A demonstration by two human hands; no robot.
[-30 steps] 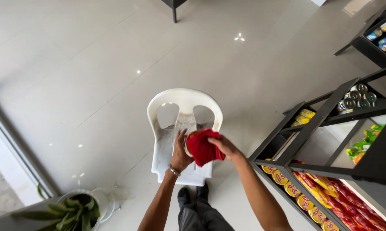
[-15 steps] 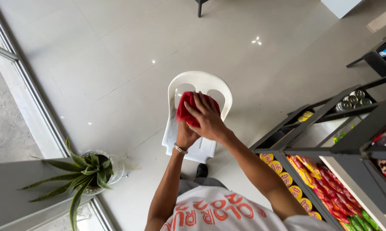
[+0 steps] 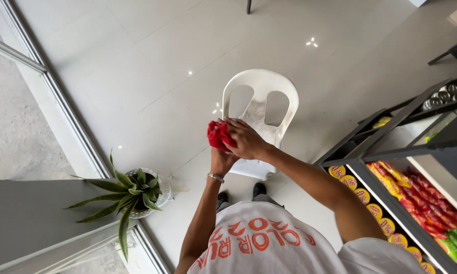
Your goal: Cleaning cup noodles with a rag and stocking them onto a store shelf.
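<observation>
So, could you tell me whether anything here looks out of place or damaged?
Nothing stands out. Both hands, left and right, bunch a red cloth above an upright white plastic chair. The potted plant stands upright on the ledge, and the packets on the dark shelf rack lie in tidy rows. No spill shows on the floor.

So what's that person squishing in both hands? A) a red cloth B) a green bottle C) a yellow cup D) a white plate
A: the left hand and right hand are wrapped around a bunched red cloth, held above the white plastic chair.
</observation>
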